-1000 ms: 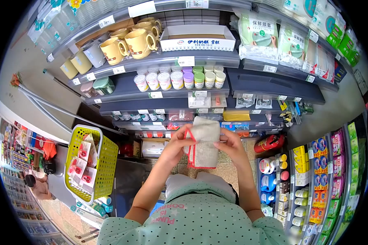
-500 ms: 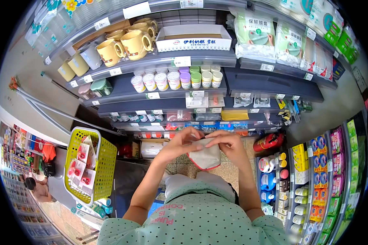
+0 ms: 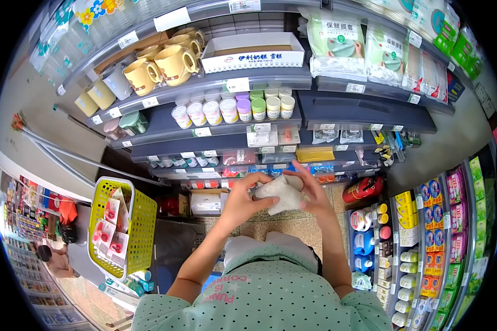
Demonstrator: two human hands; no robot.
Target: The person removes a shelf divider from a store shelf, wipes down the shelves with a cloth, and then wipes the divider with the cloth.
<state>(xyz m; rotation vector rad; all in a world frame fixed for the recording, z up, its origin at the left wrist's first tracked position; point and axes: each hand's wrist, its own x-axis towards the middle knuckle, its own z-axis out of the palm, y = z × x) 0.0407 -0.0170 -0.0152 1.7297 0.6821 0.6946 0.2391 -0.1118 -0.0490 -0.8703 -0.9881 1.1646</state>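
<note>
A light grey cloth (image 3: pixel 281 194), folded into a small bundle, is between my two hands in front of my waist. My left hand (image 3: pixel 246 199) grips its left side, with the thumb over the front and the fingers behind. My right hand (image 3: pixel 313 193) touches the bundle's right side, its thumb low against the cloth and its fingers raised and spread apart. The red edging of the cloth does not show from this side.
A yellow-green basket (image 3: pixel 141 231) with packaged red items stands at the left. Ahead are shelves (image 3: pixel 165 135) with yellow mugs (image 3: pixel 175 65), lidded cups (image 3: pixel 228 110) and a white box (image 3: pixel 254 60). A red fire extinguisher (image 3: pixel 363 189) and detergent shelves are at the right. Another person is far left.
The cloth went from a flat rectangle with red edges showing to a smaller folded bundle. My right hand's fingers have lifted and spread. The view has shifted slightly.
</note>
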